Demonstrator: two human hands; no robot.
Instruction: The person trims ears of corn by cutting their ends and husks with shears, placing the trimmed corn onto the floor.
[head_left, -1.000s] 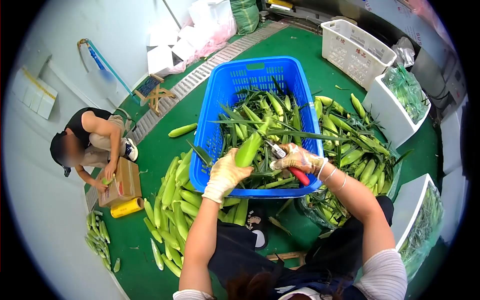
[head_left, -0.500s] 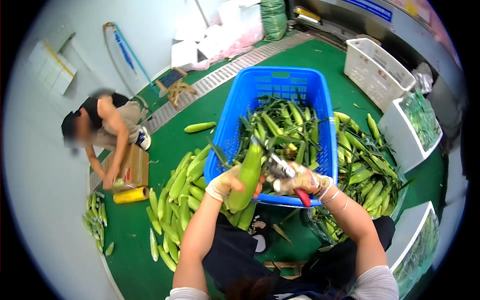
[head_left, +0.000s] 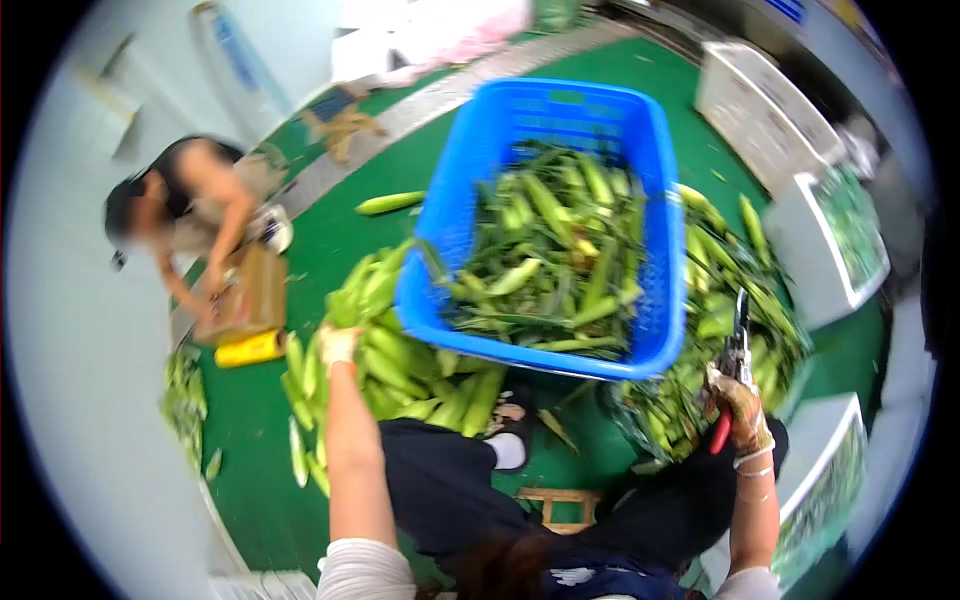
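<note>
Left hand (head_left: 340, 346) moved left, corn (head_left: 395, 368) around fingers, grip unclear; right hand (head_left: 740, 405), fingers clamped on pruners (head_left: 739, 345).

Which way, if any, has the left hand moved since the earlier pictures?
Yes: the left hand has moved leftward, from the near edge of the blue basket to the corn pile beside it.

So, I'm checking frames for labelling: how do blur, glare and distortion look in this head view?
Head view: the folding stool and corn by the left hand look smeared, while the blue basket has clearer edges; head view, top: the white box looks washed out; head view, edges: wide-angle curving and black corners.
</note>
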